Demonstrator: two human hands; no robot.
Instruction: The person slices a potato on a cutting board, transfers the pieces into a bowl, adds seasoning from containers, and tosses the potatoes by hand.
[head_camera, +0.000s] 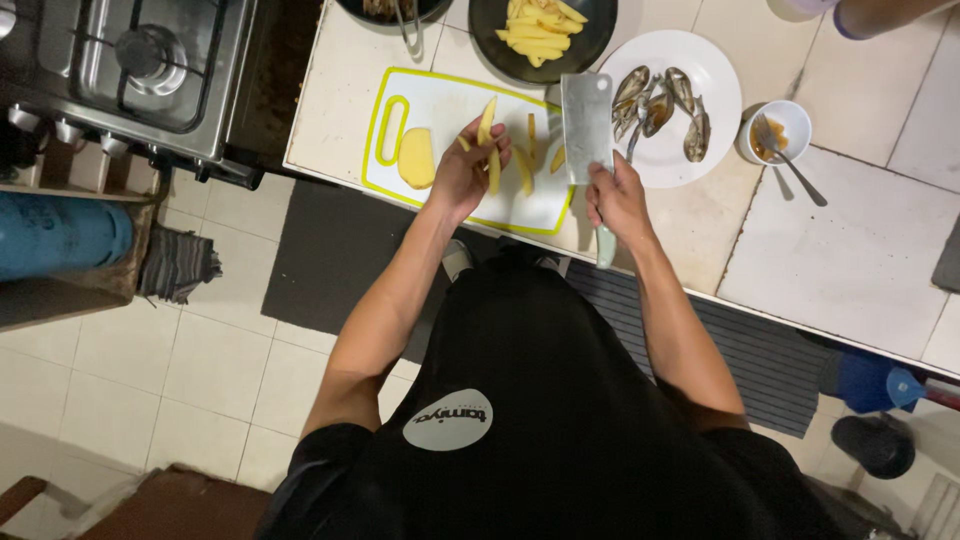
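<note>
On the board (450, 195) lies a potato half (417, 158); just right of it the left hand (462, 175) pinches potato strips (487, 128) above the board. The right hand (617, 197) is clenched on the cleaver (587, 128), blade upright beside a plate (715, 90) of fish.

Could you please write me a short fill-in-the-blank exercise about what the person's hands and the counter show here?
1. The right hand grips a ____ by its handle.
2. The left hand holds potato strips above the white ____ with a green rim.
3. The dark bowl holds cut potato ____.
4. The white plate carries small ____.

Missing words: cleaver; cutting board; strips; fish
</note>
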